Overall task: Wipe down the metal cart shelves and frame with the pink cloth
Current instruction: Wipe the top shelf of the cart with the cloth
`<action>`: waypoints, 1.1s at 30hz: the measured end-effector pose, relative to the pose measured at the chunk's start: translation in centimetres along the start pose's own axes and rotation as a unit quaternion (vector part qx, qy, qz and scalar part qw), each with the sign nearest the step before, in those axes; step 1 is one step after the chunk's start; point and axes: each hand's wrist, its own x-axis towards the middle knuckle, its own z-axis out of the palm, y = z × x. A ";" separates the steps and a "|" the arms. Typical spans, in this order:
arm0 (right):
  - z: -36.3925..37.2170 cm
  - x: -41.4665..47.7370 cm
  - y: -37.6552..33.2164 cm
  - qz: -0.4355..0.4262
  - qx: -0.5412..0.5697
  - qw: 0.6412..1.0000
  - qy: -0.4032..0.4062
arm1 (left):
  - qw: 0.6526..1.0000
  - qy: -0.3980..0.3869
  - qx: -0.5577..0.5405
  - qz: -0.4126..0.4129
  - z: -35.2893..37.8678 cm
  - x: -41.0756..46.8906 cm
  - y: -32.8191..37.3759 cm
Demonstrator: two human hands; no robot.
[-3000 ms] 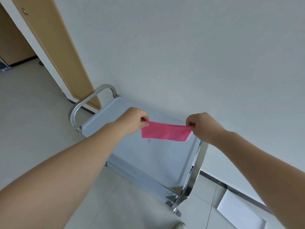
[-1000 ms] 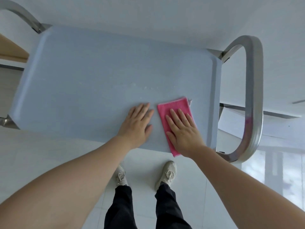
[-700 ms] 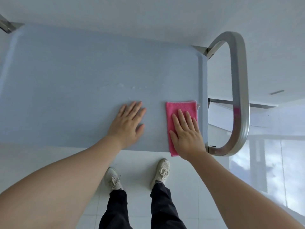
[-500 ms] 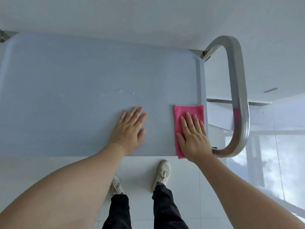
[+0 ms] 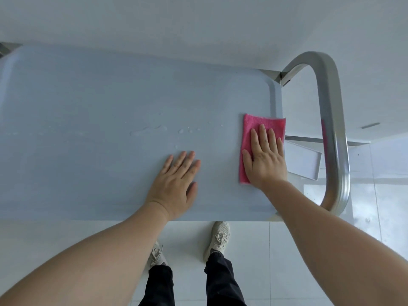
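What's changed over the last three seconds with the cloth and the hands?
The left hand let go of the cloth and now rests flat on the top shelf. The right hand laid the cloth down and slid it right, then forward. The left hand has stayed put this last second.

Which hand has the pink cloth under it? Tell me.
The right hand, fingers straight on the pink cloth near the handle; the left hand lies flat on the bare shelf.
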 end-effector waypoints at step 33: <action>-1.9 9.4 -2.3 -0.047 -0.001 0.999 0.018 | 1.000 0.005 -0.003 -0.005 0.0 0.5 0.0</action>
